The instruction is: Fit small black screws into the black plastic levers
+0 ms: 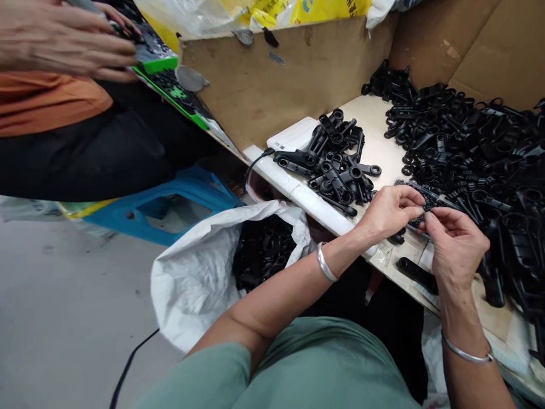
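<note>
My left hand [394,211] and my right hand [458,245] meet above a shallow tray [415,184] of tiny black parts near the bench edge. Thumb and fingers of each are pinched together, their tips almost touching. Whatever sits between them is too small or hidden to name. Left of my left hand lies a pile of black plastic arm-shaped parts [336,179] with round ring ends. Below the hands, a single black elongated part [417,275] rests on the bench, close to my right wrist.
A large heap of black parts [468,142] covers the bench's right side. Cardboard [276,79] walls the back. A white sack [191,278] of black parts stands below the edge, near a blue stool [170,199]. At upper left are another person's hands [68,42] beside a green-edged tray [157,65].
</note>
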`<state>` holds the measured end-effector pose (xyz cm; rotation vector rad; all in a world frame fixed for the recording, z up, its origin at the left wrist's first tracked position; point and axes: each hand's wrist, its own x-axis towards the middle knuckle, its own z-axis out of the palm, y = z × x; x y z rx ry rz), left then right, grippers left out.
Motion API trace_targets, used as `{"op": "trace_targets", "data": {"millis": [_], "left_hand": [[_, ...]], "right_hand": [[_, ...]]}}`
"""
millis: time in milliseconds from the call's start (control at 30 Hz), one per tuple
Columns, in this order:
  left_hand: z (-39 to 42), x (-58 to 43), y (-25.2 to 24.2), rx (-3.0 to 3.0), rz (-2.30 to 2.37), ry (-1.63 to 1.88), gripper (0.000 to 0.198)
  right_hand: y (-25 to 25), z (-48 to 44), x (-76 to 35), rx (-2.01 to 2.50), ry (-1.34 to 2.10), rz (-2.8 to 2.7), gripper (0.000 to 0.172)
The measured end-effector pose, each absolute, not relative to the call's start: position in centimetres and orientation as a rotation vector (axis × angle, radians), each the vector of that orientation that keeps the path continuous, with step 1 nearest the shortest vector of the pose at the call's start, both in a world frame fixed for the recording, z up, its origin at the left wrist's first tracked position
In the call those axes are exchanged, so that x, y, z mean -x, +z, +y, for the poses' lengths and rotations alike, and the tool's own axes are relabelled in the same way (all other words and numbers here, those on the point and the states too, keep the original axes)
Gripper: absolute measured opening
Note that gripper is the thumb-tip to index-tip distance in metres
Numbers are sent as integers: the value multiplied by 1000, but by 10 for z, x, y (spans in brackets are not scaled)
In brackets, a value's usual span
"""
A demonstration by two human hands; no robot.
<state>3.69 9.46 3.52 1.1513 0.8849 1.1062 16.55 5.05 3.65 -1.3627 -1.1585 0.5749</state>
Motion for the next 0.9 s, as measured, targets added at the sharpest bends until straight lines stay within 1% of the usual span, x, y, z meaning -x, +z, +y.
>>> {"op": "trace_targets", "data": {"millis": [133, 233, 300, 400, 467, 600, 767, 900], "left_hand": [[97, -41, 33, -1232, 921, 1133, 11], [97, -39, 35, -1399, 1007, 1129, 10], [98, -35, 37, -1602, 1125, 1109, 12], [99, -30, 39, -1901, 1294, 1021, 23], [98, -29, 38, -1962, 1293, 1013, 28], [90, -32, 36, -1750, 1035, 1139, 33], [77, -42, 34, -1526, 930, 1196, 25], [69, -48, 32, -1388, 861, 1239, 20]], "right_hand": [[34, 56, -168, 1353, 554, -1171, 15], [33, 60, -170, 1334, 603, -1144, 17], [33, 63, -171, 1307, 709, -1074, 18], [34, 65, -173, 1263, 934, -933, 23], [34, 66, -176, 1247, 1052, -869, 27], [33, 61, -181, 1235, 1141, -850, 31], [36, 47, -185, 1231, 1146, -848, 30], [40, 32, -194, 1257, 1211, -783, 33]]}}
